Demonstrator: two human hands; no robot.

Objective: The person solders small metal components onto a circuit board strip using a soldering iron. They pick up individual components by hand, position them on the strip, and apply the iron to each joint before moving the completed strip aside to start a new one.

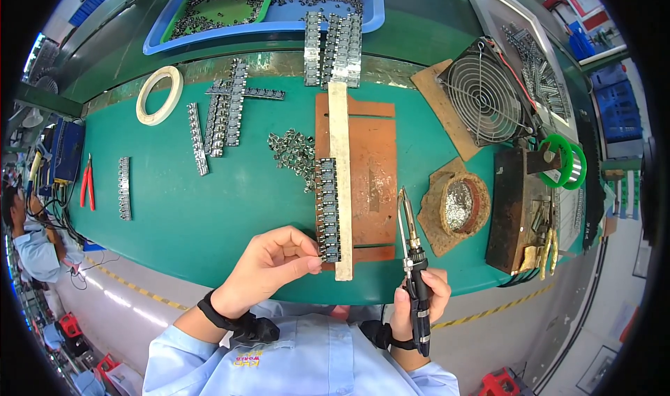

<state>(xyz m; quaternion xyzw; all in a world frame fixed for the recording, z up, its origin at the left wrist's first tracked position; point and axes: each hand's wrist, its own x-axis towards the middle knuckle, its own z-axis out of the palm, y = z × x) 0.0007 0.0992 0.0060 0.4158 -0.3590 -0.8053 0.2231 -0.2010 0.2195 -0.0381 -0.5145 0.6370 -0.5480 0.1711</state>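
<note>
My left hand (273,262) is closed in a pinch, thumb and forefinger meeting at the near end of a black circuit board strip (327,211). Whatever is between those fingertips is too small to make out. The strip lies lengthwise against a pale flat bar (340,131), which rests on a reddish-brown board (373,180). In my right hand (430,295) is a black-handled soldering iron (417,267) with a thin metal tube alongside it, tip pointing away from me, right of the board. A pile of small metal parts (293,152) sits left of the bar.
Finished-looking strips (227,110) and a tape roll (160,96) lie at the left, near red pliers (87,183). A blue tray (279,27) of small parts stands at the back. Rightward are a fan (481,92), a round tip-cleaning dish (464,204) and a green solder spool (558,160).
</note>
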